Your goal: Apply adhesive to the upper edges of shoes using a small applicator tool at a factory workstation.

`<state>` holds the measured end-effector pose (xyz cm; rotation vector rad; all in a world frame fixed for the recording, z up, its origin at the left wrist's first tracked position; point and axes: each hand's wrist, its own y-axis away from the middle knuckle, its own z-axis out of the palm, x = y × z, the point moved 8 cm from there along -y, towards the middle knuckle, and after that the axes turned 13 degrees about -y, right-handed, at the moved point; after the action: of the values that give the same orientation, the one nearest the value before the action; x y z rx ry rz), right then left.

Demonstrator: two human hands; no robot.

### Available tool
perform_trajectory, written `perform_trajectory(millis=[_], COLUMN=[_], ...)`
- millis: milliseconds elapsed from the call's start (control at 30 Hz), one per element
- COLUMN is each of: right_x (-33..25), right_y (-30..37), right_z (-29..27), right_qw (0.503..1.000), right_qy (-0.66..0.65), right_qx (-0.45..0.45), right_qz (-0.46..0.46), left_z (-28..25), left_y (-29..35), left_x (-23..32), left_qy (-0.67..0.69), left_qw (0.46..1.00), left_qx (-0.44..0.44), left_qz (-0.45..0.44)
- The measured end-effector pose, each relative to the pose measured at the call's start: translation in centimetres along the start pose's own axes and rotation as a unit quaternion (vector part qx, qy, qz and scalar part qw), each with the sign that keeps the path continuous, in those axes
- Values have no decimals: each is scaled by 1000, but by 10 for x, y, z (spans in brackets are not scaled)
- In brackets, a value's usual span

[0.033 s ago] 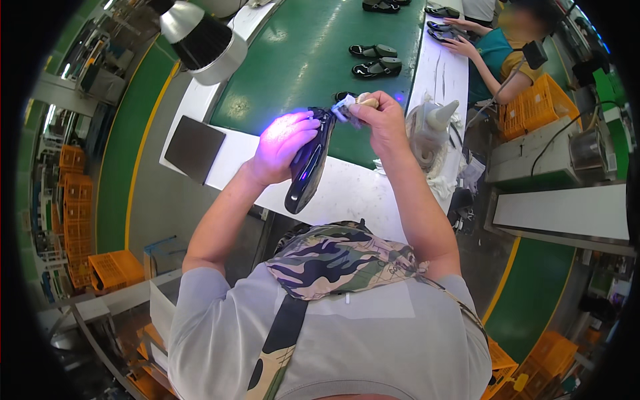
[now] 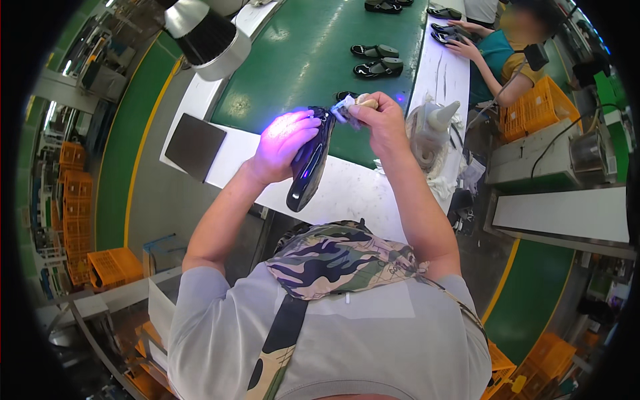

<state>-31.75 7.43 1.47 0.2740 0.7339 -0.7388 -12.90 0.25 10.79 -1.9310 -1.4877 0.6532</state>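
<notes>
Landmark: the green belt that runs away from the person; every place here is told from it.
Shoe: a black shoe is held up in the air over the white table edge, on the near side of the green belt.
Long way of the shoe: one end points down toward the person, the other end points up toward the green belt.
Left hand: it is wrapped round the left side of the shoe, fingers curled and pressed on it. Purple light shines on this hand.
Right hand: it is at the top end of the shoe, the end nearest the green belt. Its fingers are pinched together on a small tool with a pale tip that touches the shoe.
Which hand is nearer: both touch the shoe; the left one carries it.
Arms: both elbows are bent and the forearms go up from the person's chest.
On the belt: more dark shoes lie farther along.
Beside the belt: another person's hand works on the far right side.
</notes>
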Motion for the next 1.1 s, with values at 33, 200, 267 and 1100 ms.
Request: perform_trajectory(millis=[33, 200, 267, 1100], right_x=[6, 14, 12, 22], right_y=[3, 18, 22, 25], right_z=[2, 20, 27, 51], right_qw=[1000, 995, 994, 965], right_qy=[-8, -25, -24, 128], right_qx=[-8, -37, -47, -229], right_qz=[24, 88, 96, -16], left_z=[0, 9, 13, 57], left_y=[2, 14, 21, 123], left_x=[1, -9, -14, 18], left_qy=[-5, -34, -34, 357], left_qw=[1000, 997, 995, 711], left_qx=[1, -9, -3, -351], left_qz=[-4, -66, -89, -494])
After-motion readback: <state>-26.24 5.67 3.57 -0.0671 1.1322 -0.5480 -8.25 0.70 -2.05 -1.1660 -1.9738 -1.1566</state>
